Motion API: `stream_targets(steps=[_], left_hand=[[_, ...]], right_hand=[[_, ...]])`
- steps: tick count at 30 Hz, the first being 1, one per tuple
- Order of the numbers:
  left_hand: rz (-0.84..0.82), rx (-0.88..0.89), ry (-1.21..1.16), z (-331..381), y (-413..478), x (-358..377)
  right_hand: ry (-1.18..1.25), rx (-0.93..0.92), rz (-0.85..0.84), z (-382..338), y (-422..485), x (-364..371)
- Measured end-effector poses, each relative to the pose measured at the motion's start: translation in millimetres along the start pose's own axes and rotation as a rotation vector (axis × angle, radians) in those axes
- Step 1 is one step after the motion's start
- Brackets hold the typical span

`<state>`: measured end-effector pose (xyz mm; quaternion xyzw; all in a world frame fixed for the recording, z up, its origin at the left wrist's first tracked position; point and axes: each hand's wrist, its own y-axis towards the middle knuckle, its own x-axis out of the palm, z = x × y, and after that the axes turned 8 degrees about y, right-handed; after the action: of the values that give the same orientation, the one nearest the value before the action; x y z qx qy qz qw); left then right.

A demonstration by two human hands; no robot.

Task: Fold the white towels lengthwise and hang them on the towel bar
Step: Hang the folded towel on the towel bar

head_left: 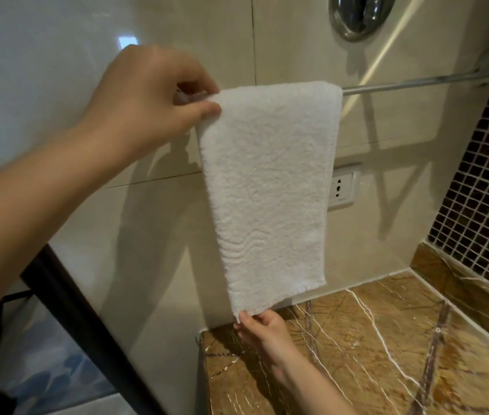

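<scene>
A folded white towel [270,187] hangs draped over the chrome towel bar [423,82], which runs along the beige tiled wall toward the right. My left hand [150,97] pinches the towel's top left corner at the bar between thumb and fingers. My right hand [262,329] reaches up from below and pinches the towel's bottom left corner. The bar's left part is hidden behind the towel and my left hand.
A brown marble counter [372,348] lies under the towel. A white wall socket [342,188] sits just right of the towel. Dark mosaic tiles [486,187] cover the right wall. A round chrome fixture [360,13] is mounted above the bar.
</scene>
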<state>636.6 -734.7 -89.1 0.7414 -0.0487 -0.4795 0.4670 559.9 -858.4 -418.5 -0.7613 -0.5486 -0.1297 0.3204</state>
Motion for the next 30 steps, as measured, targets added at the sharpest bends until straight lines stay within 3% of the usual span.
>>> stream_targets(steps=[9, 17, 30], left_hand=[[0.030, -0.038, -0.044, 15.5, 7.3, 0.7], [0.079, 0.032, -0.038, 32.2, 17.3, 17.4], [0.030, 0.016, -0.236, 58.4, 47.6, 63.4]], right_hand=[[-0.010, -0.079, 0.031, -1.0, 4.6, -6.6], [-0.125, -0.119, 0.033, -19.1, 12.9, -28.1], [-0.175, -0.218, 0.126, -47.8, 29.0, -74.2]])
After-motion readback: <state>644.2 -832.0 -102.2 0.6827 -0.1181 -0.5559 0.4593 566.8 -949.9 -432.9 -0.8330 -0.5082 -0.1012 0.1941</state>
